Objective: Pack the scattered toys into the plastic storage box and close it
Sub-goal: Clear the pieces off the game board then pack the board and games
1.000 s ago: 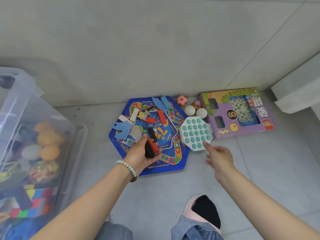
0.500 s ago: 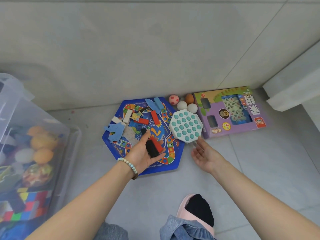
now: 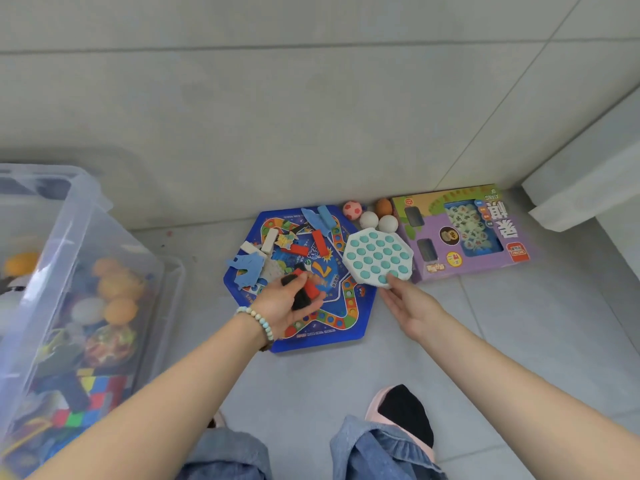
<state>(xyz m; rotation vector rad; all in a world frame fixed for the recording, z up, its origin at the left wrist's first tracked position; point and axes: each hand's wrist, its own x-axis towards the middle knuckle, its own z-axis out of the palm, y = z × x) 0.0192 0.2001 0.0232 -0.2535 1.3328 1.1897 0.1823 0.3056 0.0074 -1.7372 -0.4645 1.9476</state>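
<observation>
A blue hexagonal game board [image 3: 349, 320] lies on the floor with several foam and block pieces [image 3: 294, 245] scattered on it. Above its near half my left hand [image 3: 282, 303] grips black and red blocks [image 3: 304, 292]. My right hand [image 3: 410, 306] pinches the near edge of a white and teal pop-it pad [image 3: 377, 258], thumb on top, the pad tilted over the board's right corner. The clear plastic storage box [image 3: 86, 244] stands at the left, holding balls and coloured toys.
A purple boxed tile game [image 3: 464, 233] lies right of the pad. Four small balls [image 3: 369, 214] sit against the wall behind the pad. A white ledge [image 3: 588, 174] juts out at the right. My slippered foot [image 3: 403, 415] and denim knees are below.
My right hand has moved from beside the pad to its near edge and taken hold of it. The left hand keeps its blocks. The camera has shifted a little.
</observation>
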